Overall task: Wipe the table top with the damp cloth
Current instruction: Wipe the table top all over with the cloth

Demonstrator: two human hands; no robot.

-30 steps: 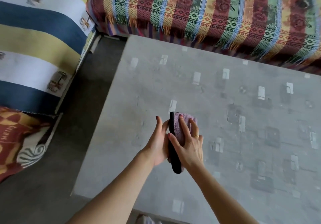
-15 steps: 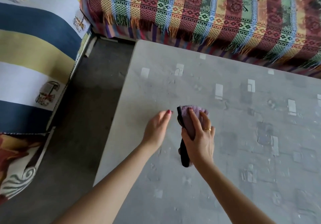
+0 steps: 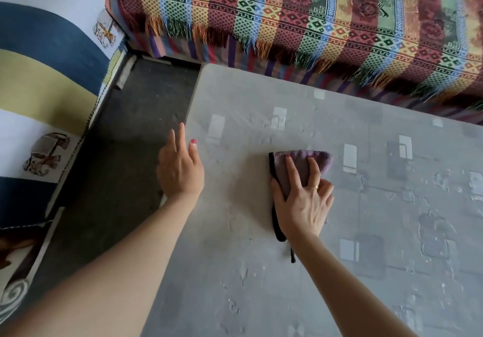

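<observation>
Centre of frame, on the grey surface [image 3: 366, 297], the cloth [image 3: 300, 165] lies flat under the right hand [image 3: 303, 200]; fingers [image 3: 292, 169] spread & pressing down on it, thumb at its dark left hem. Cloth's long axis runs top-to-bottom of frame, purple end poking past the fingertips, dark tail trailing toward the wrist. Left hand [image 3: 180, 169] is open, holds nothing, over the surface's left edge, apart from cloth. Open room: right & lower frame, wide. Upper edge is close to the blanket [image 3: 313, 17], so prob. less travel that way.
</observation>
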